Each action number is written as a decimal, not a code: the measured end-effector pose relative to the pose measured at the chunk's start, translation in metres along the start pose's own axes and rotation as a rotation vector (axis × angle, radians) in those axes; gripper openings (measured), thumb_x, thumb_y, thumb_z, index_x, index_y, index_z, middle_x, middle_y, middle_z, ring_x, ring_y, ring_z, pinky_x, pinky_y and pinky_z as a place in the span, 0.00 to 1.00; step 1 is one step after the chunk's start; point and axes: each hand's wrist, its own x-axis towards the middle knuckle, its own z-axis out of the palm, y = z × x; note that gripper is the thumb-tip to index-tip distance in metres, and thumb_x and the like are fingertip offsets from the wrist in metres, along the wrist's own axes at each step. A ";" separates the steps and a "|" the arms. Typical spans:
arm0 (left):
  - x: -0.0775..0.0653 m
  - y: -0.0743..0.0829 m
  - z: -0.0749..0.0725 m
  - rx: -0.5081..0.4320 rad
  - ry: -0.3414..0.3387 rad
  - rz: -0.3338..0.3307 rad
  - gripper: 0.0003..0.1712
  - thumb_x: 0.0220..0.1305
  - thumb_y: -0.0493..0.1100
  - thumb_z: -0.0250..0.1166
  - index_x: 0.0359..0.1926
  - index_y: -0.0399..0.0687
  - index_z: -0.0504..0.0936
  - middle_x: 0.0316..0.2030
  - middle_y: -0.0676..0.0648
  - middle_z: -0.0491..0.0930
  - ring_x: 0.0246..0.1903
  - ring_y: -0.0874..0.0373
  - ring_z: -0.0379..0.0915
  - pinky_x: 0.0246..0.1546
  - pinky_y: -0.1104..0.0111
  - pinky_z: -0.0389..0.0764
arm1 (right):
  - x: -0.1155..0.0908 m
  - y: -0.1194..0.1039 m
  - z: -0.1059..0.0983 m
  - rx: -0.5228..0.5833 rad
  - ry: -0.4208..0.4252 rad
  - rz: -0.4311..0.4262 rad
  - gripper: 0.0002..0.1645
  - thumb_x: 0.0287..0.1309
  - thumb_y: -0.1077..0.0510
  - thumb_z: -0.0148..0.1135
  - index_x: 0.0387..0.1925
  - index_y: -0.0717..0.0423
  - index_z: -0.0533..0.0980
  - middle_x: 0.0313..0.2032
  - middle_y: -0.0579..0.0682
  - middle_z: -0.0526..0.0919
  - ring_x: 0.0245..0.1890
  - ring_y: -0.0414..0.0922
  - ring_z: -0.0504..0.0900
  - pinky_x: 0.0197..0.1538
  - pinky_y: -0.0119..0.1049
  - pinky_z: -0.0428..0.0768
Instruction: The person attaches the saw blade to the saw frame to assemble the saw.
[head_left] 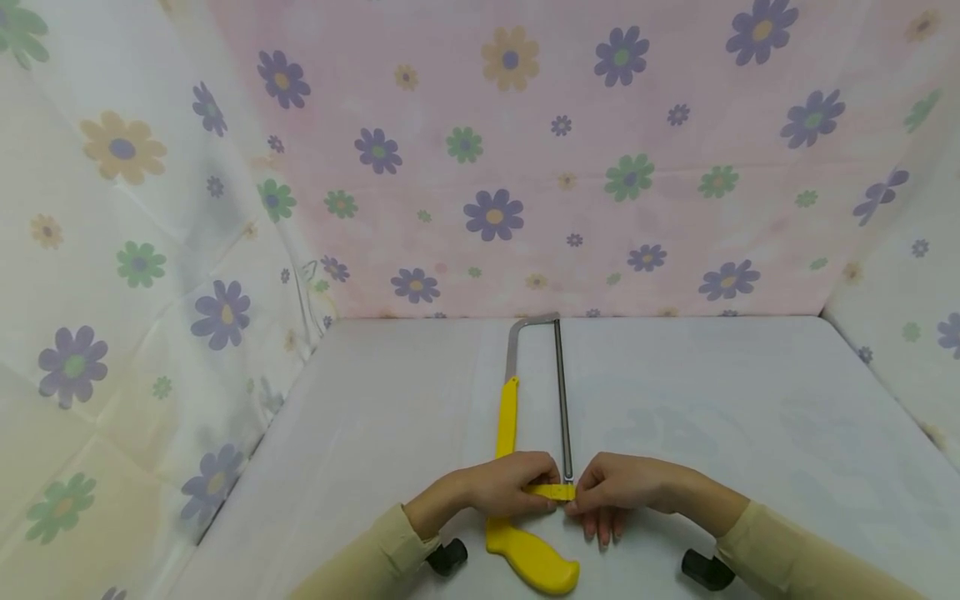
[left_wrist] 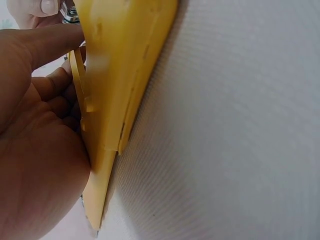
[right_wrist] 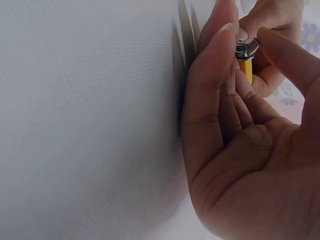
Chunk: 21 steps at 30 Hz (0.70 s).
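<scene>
A hacksaw lies on the white table, its yellow handle towards me and its grey metal bow at the far edge. The dark blade runs along the right side of the frame. My left hand grips the short yellow crosspiece at the near end of the blade. At the tip of that crosspiece, my right hand pinches a small metal wing nut on a threaded stud. The left wrist view shows the yellow frame close beside the left palm.
The white table spreads out around the saw. Flowered cloth hangs behind the table and along both sides. Black devices are seen beneath the wrists.
</scene>
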 end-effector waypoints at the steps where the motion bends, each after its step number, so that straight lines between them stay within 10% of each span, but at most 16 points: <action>1: 0.000 0.000 0.000 -0.001 0.000 0.001 0.07 0.74 0.41 0.64 0.48 0.48 0.77 0.36 0.59 0.72 0.35 0.70 0.65 0.38 0.78 0.70 | 0.000 0.000 -0.001 0.005 -0.007 -0.005 0.23 0.69 0.51 0.64 0.34 0.72 0.82 0.24 0.50 0.85 0.18 0.38 0.80 0.23 0.27 0.77; 21: -0.001 0.000 0.002 -0.002 0.014 0.001 0.07 0.73 0.41 0.64 0.48 0.48 0.77 0.35 0.59 0.72 0.34 0.71 0.65 0.37 0.78 0.69 | -0.004 0.006 -0.005 0.062 -0.020 -0.032 0.18 0.68 0.59 0.63 0.37 0.77 0.79 0.23 0.49 0.81 0.20 0.39 0.82 0.24 0.28 0.79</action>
